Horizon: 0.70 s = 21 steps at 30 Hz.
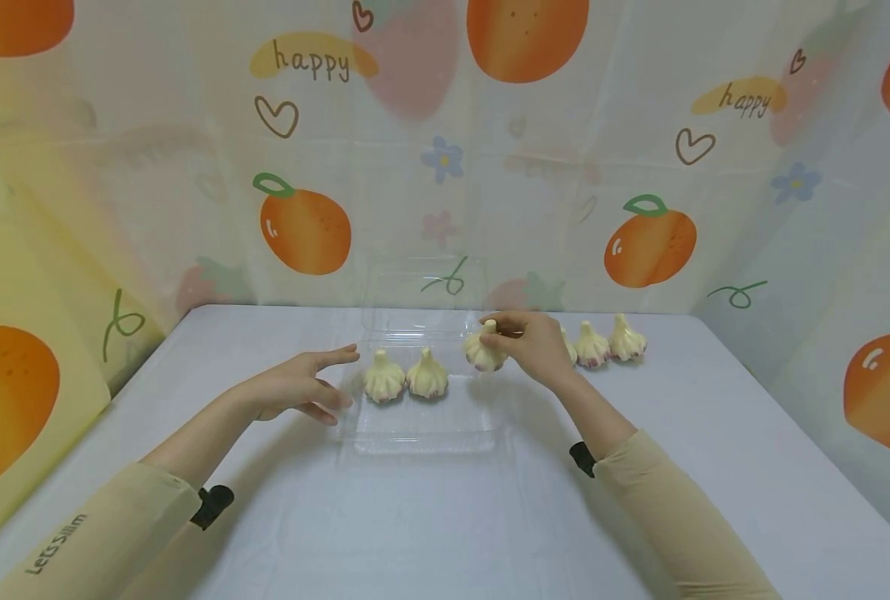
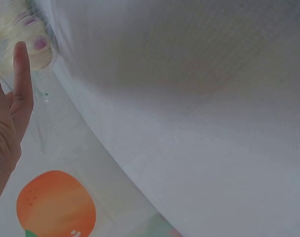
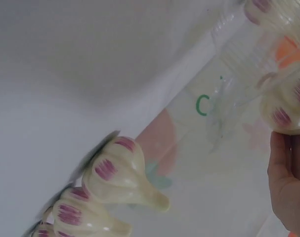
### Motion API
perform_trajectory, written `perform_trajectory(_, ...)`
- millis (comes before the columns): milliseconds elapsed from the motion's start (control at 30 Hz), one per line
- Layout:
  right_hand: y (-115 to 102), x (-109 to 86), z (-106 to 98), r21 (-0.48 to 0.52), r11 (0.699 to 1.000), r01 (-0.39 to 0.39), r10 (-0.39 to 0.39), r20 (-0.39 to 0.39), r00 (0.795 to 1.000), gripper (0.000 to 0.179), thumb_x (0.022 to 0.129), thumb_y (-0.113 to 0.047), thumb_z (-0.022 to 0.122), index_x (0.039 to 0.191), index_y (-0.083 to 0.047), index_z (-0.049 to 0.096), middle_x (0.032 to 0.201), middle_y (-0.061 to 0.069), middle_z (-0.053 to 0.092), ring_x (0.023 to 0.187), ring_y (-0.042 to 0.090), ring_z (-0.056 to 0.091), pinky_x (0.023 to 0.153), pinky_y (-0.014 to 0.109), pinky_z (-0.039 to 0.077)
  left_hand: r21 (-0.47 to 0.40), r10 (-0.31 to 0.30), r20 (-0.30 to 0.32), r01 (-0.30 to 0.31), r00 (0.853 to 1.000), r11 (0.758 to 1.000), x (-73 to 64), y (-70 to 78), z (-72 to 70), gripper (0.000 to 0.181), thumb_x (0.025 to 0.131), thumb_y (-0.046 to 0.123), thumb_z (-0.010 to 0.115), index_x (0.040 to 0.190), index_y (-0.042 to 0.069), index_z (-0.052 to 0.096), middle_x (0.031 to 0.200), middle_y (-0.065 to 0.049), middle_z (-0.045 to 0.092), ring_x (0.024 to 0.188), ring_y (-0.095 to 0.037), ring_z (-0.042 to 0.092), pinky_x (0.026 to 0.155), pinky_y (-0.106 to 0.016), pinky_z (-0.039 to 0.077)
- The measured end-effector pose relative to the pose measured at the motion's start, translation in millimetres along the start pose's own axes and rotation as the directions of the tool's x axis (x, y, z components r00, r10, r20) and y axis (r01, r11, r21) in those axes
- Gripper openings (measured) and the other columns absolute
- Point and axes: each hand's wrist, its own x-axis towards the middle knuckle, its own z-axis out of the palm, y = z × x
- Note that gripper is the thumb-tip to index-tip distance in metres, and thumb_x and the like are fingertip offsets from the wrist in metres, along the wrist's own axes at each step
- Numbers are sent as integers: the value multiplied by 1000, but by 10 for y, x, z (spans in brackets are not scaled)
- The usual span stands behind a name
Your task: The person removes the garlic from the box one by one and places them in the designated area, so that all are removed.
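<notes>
Garlic bulb (image 1: 482, 354) before fruit-print curtain (image 1: 535, 208)

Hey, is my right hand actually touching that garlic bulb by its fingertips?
Touching. The head view shows the right hand pinching the garlic bulb, thumb pressed against its side.

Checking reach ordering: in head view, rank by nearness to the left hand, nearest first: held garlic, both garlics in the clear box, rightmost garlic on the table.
1. Left garlic in the clear box: just right of the left hand.
2. Right garlic: beside the first.
3. Held garlic: in the right hand.
4. Rightmost garlic: on the table, past the right hand.
</notes>
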Motion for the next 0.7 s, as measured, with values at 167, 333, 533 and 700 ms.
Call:
perform_trajectory(167,20,-2,-71,12,1000,0,0,-7,1000,31,87,-24,76,115,-13,74,110,7,77,109,26,71,89,40,62,-1,0,-3,0,1000,1000,0,0,1,87,88,8,69,158,5,17,169,-9,2,107,-25,66,82,-34,63)
perform_trajectory(333,59,-11,-133,29,1000,-9,10,-17,1000,31,87,-24,76,116,-13,74,110,7,77,109,24,71,90,39,61,3,0,-6,0,1000,1000,6,3,-1,87,88,8,69,158,5,17,169,-9,2,106,-25,66,81,-34,63)
perform_trajectory(533,90,-32,-213,15,999,-36,37,-36,999,32,87,-27,76,117,-17,74,111,6,77,110,23,71,89,36,60,8,0,-6,0,1000,1000,11,4,0,87,88,8,68,158,5,17,169,-9,1,106,-25,66,81,-34,63)
perform_trajectory(700,124,-41,-286,-16,999,-48,47,-55,997,33,87,-31,76,118,-18,73,112,5,77,110,22,71,89,36,57,11,1,-9,-1,1000,1000,16,-9,-6,87,88,8,68,158,6,17,169,-9,2,107,-25,66,80,-33,63)
